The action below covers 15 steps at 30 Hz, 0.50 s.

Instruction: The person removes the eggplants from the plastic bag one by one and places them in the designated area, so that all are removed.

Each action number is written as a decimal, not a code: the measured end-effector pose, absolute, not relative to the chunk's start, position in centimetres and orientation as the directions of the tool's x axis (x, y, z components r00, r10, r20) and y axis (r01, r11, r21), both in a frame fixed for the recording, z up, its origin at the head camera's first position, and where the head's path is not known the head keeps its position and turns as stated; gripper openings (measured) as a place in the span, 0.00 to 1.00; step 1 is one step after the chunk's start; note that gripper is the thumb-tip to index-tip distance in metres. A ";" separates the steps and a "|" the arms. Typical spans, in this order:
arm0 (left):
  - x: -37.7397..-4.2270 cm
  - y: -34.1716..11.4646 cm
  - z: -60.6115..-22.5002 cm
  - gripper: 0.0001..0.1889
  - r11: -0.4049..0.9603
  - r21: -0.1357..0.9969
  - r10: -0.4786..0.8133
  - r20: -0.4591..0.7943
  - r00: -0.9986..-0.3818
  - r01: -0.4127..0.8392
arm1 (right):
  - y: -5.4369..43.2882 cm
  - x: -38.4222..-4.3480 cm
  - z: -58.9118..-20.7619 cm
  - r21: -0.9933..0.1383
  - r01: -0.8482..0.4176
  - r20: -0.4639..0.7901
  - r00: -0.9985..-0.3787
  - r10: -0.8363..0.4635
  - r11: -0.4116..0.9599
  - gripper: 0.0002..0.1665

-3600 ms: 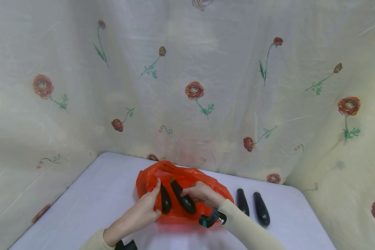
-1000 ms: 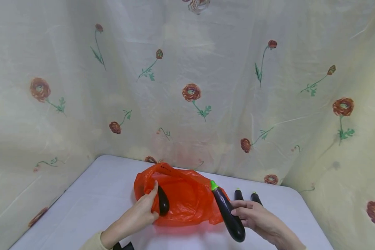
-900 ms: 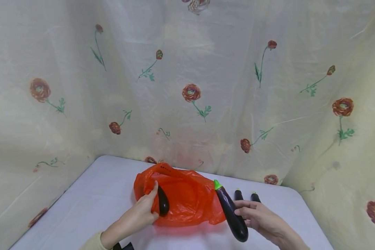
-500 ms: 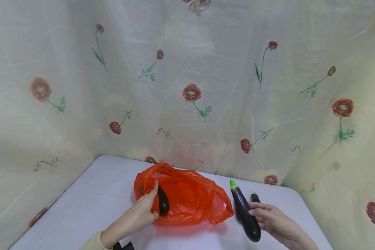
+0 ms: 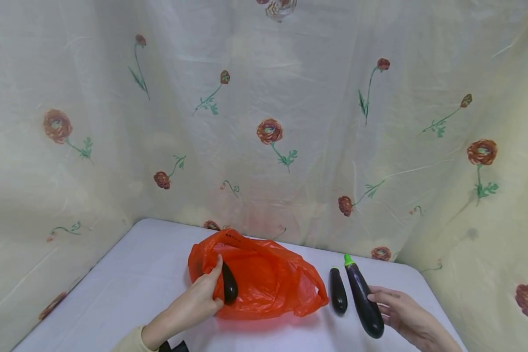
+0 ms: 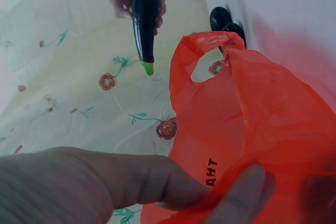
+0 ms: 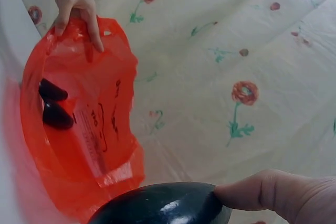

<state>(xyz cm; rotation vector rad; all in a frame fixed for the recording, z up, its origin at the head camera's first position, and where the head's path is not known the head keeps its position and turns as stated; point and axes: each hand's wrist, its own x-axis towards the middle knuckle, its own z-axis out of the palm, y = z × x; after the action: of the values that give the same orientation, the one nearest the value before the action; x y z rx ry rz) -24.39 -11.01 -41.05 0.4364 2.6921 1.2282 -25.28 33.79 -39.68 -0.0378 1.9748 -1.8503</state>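
My left hand (image 5: 198, 298) grips the rim of a red plastic bag (image 5: 273, 283), holding its mouth wide. One dark eggplant (image 5: 230, 284) shows inside, beside that hand; the right wrist view reveals two eggplants (image 7: 58, 115) in the bag. My right hand (image 5: 405, 315) pinches another eggplant (image 5: 363, 300) between thumb and fingers, tilted with its green stem end away from me. Just left of it an eggplant (image 5: 338, 292) lies on the table. The left wrist view has two eggplants (image 6: 220, 18) lying together there; in the head view one is hidden behind the held eggplant.
The white table (image 5: 127, 283) ends at a flowered curtain (image 5: 268, 186) along the back and sides. A bag handle (image 5: 319, 296) reaches toward the eggplant on the table. A black object (image 5: 174, 346) shows below my left wrist.
My right hand has taken the eggplant out of the bag and carried it rightward, past the nearer table eggplant. The bag's right side has sprung outward. My left hand keeps its grip on the rim.
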 end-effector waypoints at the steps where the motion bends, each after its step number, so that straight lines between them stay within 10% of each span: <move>1: -24.4 -11.0 -41.1 0.48 0.626 0.754 0.321 -0.017 -0.947 0.199 | 34.1 -25.4 -39.7 -0.957 0.267 -0.288 -0.908 -0.304 0.110 0.33; 15: -24.4 -11.0 -41.3 0.48 0.634 0.746 0.326 -0.022 -0.945 0.202 | 38.8 -26.8 -41.3 -0.953 0.300 -0.296 -0.914 -0.279 0.028 0.15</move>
<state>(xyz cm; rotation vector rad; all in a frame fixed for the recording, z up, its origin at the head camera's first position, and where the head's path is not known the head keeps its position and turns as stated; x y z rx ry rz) -24.44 -11.01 -41.25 0.4386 2.6980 1.2036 -26.82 38.83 -41.26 0.0215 1.9106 -1.9403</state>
